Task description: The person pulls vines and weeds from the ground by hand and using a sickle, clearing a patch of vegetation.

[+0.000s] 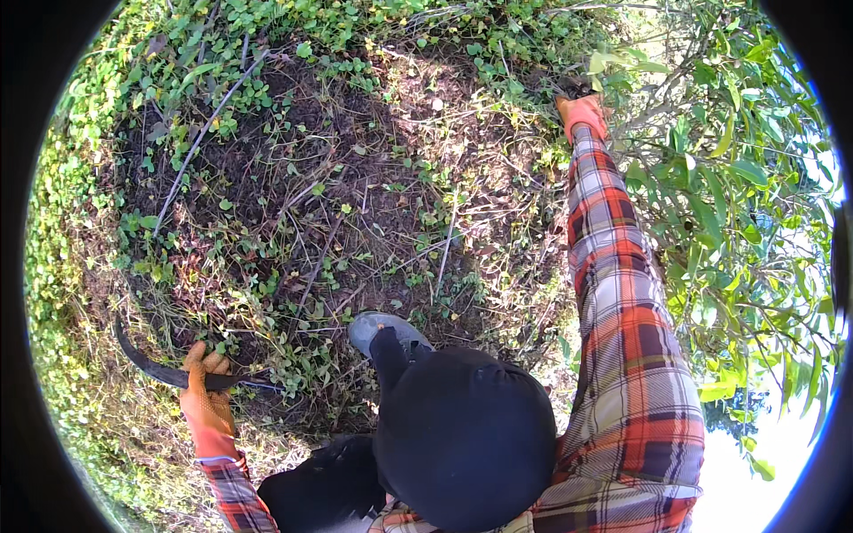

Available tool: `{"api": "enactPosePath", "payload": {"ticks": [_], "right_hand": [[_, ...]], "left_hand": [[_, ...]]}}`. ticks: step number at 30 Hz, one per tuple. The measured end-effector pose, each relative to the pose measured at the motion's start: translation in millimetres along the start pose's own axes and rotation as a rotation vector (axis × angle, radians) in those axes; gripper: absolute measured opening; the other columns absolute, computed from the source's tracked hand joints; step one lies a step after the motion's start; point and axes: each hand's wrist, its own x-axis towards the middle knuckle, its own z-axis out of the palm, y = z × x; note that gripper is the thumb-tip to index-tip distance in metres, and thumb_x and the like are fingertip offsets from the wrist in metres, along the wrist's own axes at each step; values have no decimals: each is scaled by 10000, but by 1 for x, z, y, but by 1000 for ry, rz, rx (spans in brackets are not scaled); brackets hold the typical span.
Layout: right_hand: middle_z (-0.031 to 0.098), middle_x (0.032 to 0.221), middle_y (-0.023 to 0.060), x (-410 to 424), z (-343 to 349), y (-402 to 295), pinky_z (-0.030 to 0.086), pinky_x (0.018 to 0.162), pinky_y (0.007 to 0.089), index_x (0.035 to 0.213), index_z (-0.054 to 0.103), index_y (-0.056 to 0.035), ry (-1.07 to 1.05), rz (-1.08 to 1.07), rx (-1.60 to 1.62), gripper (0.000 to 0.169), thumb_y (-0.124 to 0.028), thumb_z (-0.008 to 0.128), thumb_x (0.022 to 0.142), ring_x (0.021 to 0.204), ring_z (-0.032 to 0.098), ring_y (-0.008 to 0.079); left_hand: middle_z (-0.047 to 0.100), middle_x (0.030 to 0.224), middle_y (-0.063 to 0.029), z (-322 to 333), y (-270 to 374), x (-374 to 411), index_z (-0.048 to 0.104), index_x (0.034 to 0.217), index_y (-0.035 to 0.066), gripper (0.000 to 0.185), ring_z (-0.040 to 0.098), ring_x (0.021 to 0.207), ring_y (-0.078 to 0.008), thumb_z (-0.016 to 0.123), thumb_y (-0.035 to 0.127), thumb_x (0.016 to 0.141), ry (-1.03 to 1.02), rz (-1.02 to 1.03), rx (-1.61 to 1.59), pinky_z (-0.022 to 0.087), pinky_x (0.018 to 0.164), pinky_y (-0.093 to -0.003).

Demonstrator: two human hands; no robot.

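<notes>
My left hand point(206, 393), in an orange work glove with a dotted grip, is closed around a dark, curved sickle-like tool point(150, 366). The tool lies across the fingers, its curved part reaching out to the left and a thinner end pointing right, low over the weeds. My right arm is stretched far forward, and my right hand point(585, 114), in an orange glove, is at the weeds beside a leafy shrub. A dark clump point(574, 85) is just beyond its fingers; whether they grip it cannot be made out.
Low green weeds point(80, 160) ring a patch of dark soil with cut stems point(373, 180). A long dry stick point(200, 136) lies at the upper left. Shrub branches point(720, 200) crowd the right side. A grey boot toe point(365, 330) stands on the ground before me.
</notes>
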Motion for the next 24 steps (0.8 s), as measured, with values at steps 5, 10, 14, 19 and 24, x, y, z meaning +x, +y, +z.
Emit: {"api": "enactPosePath", "payload": {"ticks": [5, 10, 14, 19, 24], "right_hand": [[606, 1272, 150, 30, 15, -5, 483, 931, 389, 1286, 568, -26, -370, 39, 133, 757, -548, 680, 749, 1153, 599, 250], [665, 1141, 183, 48, 40, 0, 495, 824, 402, 1156, 640, -55, -409, -311, 168, 575, -530, 595, 835, 966, 656, 276], [677, 1030, 232, 34, 48, 4, 532, 857, 442, 1010, 696, -32, -176, -311, 11, 435, -388, 620, 771, 986, 670, 350], [702, 888, 174, -32, 11, -15, 529, 776, 456, 854, 713, -68, 50, -354, 243, 317, -352, 593, 782, 820, 684, 351], [692, 964, 169, -151, -54, -83, 527, 814, 411, 1021, 656, -100, -257, -414, 352, 320, -319, 601, 794, 891, 676, 331]], "left_hand": [[647, 1027, -147, 2, -13, 0, 503, 1308, -5, 384, 637, 888, -217, 537, 191, 980, -23, 87, 3, 541, 834, -347], [652, 922, -114, -4, -30, 14, 551, 1264, 50, 304, 631, 774, -192, 527, 158, 980, 51, 107, -28, 535, 727, -311], [654, 824, -92, -4, -37, 22, 576, 1222, 76, 259, 616, 687, -177, 516, 130, 976, 131, 104, 10, 513, 641, -299], [653, 794, -96, 2, -33, 20, 576, 1199, 61, 244, 603, 664, -172, 510, 129, 975, 141, 94, -18, 490, 615, -288], [636, 767, -84, 8, -32, 19, 574, 1180, 44, 231, 589, 641, -165, 516, 127, 972, 147, 132, -22, 474, 607, -284]]}}
